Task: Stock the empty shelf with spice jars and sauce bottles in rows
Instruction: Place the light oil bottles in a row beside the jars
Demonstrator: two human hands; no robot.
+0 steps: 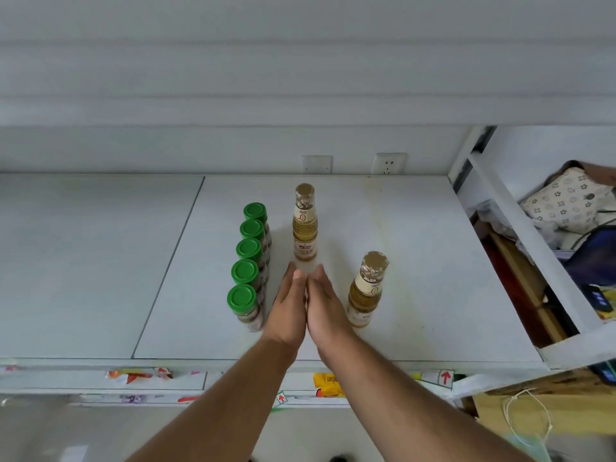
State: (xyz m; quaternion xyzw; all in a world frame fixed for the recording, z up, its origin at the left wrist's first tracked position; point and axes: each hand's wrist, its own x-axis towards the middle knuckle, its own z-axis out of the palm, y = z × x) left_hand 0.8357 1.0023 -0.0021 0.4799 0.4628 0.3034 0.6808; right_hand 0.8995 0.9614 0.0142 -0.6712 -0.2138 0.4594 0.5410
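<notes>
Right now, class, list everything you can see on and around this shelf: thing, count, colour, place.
spice jars: five, green lids, one front-to-back row on the shelf, left of the hands.
sauce bottles: at least two, amber, tan caps; middle ones in line, one apart at right.
shelf: one, white.
wall sockets: two, white, back wall.
patterned cushion: one, cream, far right.
left hand, right hand: fingers straight, side by side.

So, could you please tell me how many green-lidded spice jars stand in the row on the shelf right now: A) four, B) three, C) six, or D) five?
D: five green-lidded jars stand in one row running front to back on the shelf, left of the sauce bottles.
</notes>
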